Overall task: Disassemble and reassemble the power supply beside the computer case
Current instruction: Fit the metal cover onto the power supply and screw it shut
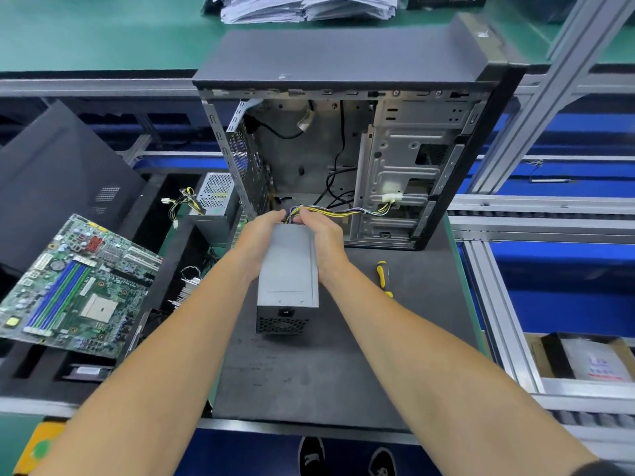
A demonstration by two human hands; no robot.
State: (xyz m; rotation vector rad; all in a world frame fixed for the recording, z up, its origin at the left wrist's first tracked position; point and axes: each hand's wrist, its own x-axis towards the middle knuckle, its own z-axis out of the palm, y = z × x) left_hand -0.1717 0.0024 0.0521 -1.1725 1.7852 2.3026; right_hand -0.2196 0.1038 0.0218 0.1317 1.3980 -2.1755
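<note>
On the dark mat at centre, the grey power supply is held lengthwise, vent end nearest, between the left hand and right hand, whose fingers curl over its far end onto the cable bundle. A yellow screwdriver lies at three o'clock, a motherboard at nine. At twelve stands the open computer case, cables trailing inside.

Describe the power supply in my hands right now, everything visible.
The power supply is a grey sheet-metal box, held over the dark mat before the open computer case. Its near end shows a black power socket and vent grille. Yellow, black and purple wires leave the far end into the case. The left hand and right hand grip that far end.
</note>
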